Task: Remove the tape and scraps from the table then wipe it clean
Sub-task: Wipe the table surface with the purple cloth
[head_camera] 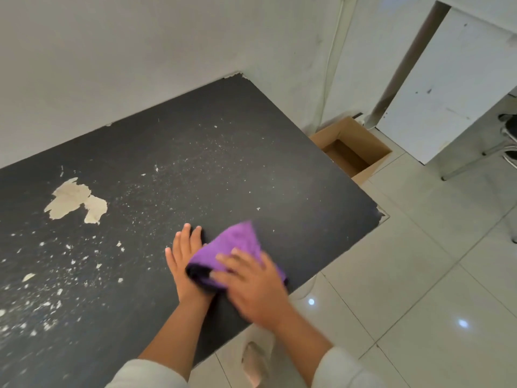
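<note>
Wiping is judged to be the step in hand. A purple cloth (237, 247) is pressed onto the black table (229, 141) at about 5 o'clock on the tabletop, near the front right corner. The right hand (251, 287) is laid on the cloth's near half; its outline is smeared by blur, fingers appear spread and fairly straight on top of the fabric, none seen curled round it. The left hand (186, 254) is laid flat on the bare surface, touching the cloth's left edge, fingers straight and together, nothing held.

No tape roll or strip is made out. A large pale torn patch (77, 201) is stuck at about 9 o'clock on the tabletop, well apart from the cloth; whether it is paper residue or chipped finish cannot be told. Small white scraps (56, 289) are scattered thickly from 7 to 9 o'clock, with finer specks toward the centre. The zone around the cloth reads darker, with few specks. A brown cardboard box (355, 152) stands open on the floor at 2 o'clock, just beside the table's right edge.

Notes on doing the step well:
- Even pressure is best kept through a flat palm.
- Strokes should overlap and run 1 way, so crumbs are gathered, not spread.
- The left hand could be cupped at the edge to catch debris.
- The stuck patch probably needs lifting by fingernail before wiping; a cloth alone is unlikely to shift it.
- Roughly 1 third of the surface looks done, as an estimate.
</note>
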